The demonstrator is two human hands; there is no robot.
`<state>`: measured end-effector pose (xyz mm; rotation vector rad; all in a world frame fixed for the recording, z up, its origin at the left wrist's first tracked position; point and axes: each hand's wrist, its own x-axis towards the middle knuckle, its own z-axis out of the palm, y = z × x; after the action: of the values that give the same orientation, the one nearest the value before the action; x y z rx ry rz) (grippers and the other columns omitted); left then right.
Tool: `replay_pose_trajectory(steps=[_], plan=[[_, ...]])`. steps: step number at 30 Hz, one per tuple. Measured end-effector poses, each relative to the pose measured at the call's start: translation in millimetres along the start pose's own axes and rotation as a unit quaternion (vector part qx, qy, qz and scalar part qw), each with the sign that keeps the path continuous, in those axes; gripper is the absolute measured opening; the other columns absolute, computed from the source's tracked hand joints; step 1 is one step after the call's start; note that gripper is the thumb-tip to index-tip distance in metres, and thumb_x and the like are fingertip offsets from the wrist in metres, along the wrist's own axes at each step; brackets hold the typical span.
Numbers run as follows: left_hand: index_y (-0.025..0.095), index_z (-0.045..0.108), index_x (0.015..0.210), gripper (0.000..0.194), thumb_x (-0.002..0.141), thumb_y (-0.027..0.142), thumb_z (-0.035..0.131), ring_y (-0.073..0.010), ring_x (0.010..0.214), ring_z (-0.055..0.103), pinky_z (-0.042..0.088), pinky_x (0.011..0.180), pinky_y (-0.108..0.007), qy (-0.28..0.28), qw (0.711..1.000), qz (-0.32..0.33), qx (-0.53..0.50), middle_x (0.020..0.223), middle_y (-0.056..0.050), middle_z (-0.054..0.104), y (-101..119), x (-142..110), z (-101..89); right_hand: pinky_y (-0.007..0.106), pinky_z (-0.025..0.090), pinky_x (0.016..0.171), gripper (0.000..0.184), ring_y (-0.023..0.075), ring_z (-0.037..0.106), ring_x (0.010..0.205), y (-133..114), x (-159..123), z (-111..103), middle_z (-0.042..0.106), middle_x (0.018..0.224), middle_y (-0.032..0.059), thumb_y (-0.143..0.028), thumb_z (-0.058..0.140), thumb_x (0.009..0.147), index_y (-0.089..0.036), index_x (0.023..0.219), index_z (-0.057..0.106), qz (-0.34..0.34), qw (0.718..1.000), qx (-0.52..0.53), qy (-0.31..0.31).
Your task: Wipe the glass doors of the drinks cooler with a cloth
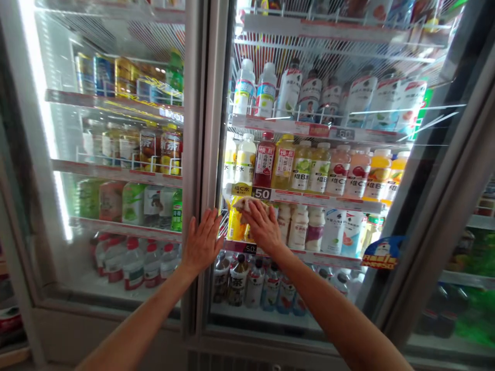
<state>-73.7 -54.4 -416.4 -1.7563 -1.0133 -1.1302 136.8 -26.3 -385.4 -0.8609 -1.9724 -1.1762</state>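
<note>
My right hand (264,226) presses a pale, crumpled cloth (243,204) against the right glass door (266,322) of a drinks fridge. The cloth shows past my fingertips, and the part under the palm is hidden. My left hand (202,243) lies flat, fingers stretched, on the metal door frame (213,118) where the two doors meet. It holds nothing. Behind the glass near my right hand are a black "5.0" price tag (261,194), yellow drinks (235,222) and white-capped bottles (298,226).
Shelves of bottled drinks (303,167) fill the right side behind glass. Left of the frame stand cans (104,77) and red-capped bottles (133,263). A blue sticker (382,252) sits low on the right door. Another glass-fronted section (469,278) continues at the far right.
</note>
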Motion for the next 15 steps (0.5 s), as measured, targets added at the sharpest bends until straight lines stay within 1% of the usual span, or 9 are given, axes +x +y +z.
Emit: replay_pose_trajectory(steps=[2, 6, 8, 9, 10, 13, 14, 15], plan=[[0.017, 0.014, 0.142, 0.068, 0.084, 0.026, 0.048, -0.0242, 0.135, 0.022, 0.013, 0.11, -0.05, 0.002, 1.0, 0.01, -0.002, 0.139, -0.015, 0.037, 8, 2, 2.7, 0.048, 0.006, 0.112, 0.05, 0.0208, 0.021, 0.137, 5, -11, -3, 0.038, 0.142, 0.0048, -0.018, 0.045, 0.083, -0.026, 0.132, 0.039, 0.003, 1.0, -0.008, 0.008], [0.016, 0.012, 0.142, 0.069, 0.084, 0.024, 0.048, -0.0245, 0.134, 0.024, 0.014, 0.11, -0.051, 0.001, 0.999, 0.032, -0.009, 0.138, -0.016, 0.038, 23, 3, 9.9, 0.046, 0.009, 0.112, 0.048, 0.019, 0.024, 0.135, 5, -71, -3, 0.043, 0.139, 0.0033, -0.016, 0.045, 0.083, -0.026, 0.13, 0.042, -0.062, 0.998, -0.012, -0.014], [0.017, 0.013, 0.142, 0.068, 0.084, 0.026, 0.048, -0.0241, 0.134, 0.025, 0.014, 0.11, -0.05, 0.0, 0.999, 0.033, -0.019, 0.138, -0.015, 0.039, 28, 5, 14.1, 0.045, 0.011, 0.112, 0.047, 0.0181, 0.026, 0.134, 16, -91, -7, 0.045, 0.137, 0.0037, -0.016, 0.045, 0.083, -0.026, 0.129, 0.044, -0.072, 0.997, -0.011, -0.027], [0.017, 0.014, 0.142, 0.068, 0.084, 0.027, 0.048, -0.0238, 0.134, 0.024, 0.013, 0.11, -0.049, -0.001, 0.999, 0.031, -0.024, 0.138, -0.015, 0.038, 31, 7, 16.4, 0.046, 0.012, 0.111, 0.047, 0.0182, 0.027, 0.134, 26, -93, -11, 0.045, 0.137, 0.0046, -0.016, 0.046, 0.082, -0.027, 0.128, 0.045, -0.057, 0.998, -0.014, -0.025], [0.017, 0.015, 0.142, 0.067, 0.084, 0.028, 0.048, -0.0234, 0.134, 0.024, 0.012, 0.111, -0.048, -0.003, 0.999, 0.029, -0.029, 0.139, -0.014, 0.038, 33, 9, 18.9, 0.047, 0.013, 0.111, 0.047, 0.0188, 0.027, 0.135, 38, -91, -16, 0.045, 0.137, 0.0059, -0.016, 0.046, 0.082, -0.027, 0.127, 0.046, -0.028, 0.999, -0.021, -0.014], [0.017, 0.016, 0.141, 0.065, 0.084, 0.026, 0.046, -0.0228, 0.135, 0.022, 0.011, 0.111, -0.047, 0.0, 0.999, 0.038, -0.037, 0.14, -0.014, 0.036, 45, 19, 27.2, 0.049, 0.014, 0.11, 0.047, 0.0218, 0.022, 0.136, 75, -70, -30, 0.041, 0.139, 0.0097, -0.017, 0.046, 0.081, -0.024, 0.128, 0.045, 0.086, 0.993, -0.063, 0.054], [0.017, 0.017, 0.141, 0.065, 0.085, 0.026, 0.046, -0.023, 0.135, 0.022, 0.011, 0.111, -0.048, 0.004, 0.998, 0.043, -0.041, 0.14, -0.014, 0.037, 51, 23, 30.0, 0.05, 0.014, 0.11, 0.047, 0.0222, 0.02, 0.137, 83, -66, -33, 0.04, 0.14, 0.0105, -0.017, 0.046, 0.082, -0.023, 0.128, 0.045, 0.11, 0.988, -0.076, 0.072], [0.016, 0.017, 0.141, 0.064, 0.085, 0.025, 0.046, -0.0232, 0.135, 0.021, 0.012, 0.111, -0.048, 0.007, 0.998, 0.048, -0.046, 0.139, -0.014, 0.037, 57, 26, 32.7, 0.049, 0.015, 0.11, 0.047, 0.0223, 0.019, 0.137, 87, -66, -35, 0.039, 0.14, 0.0108, -0.017, 0.045, 0.082, -0.023, 0.128, 0.045, 0.12, 0.986, -0.084, 0.082]])
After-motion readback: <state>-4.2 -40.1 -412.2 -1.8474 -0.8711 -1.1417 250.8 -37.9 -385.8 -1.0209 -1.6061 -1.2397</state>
